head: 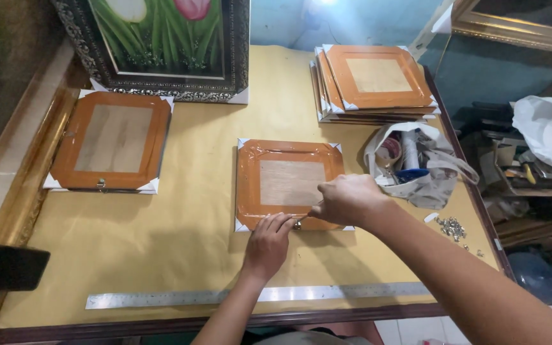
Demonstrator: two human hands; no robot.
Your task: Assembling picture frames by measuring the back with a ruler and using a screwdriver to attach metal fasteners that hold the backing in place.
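At table centre, orange frame [289, 184]: left hand [268, 246] fingertips pinch small hanger [297, 224], right hand [346, 199] fisted round thin tool

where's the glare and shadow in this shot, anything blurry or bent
Head view: glare streaks the glossy tape on the middle frame and the steel ruler; soft shadows fall beneath the left hand and right hand; the table edge bows from wide-angle distortion; the dark object at left is blurred.

Two orange picture frames lie singly on the table: one [289, 184] under the hands, one [111, 142] at left. One stack [374, 83] (perhaps four), one steel ruler [257, 296], one tulip painting [161, 45], one bag [416, 169].
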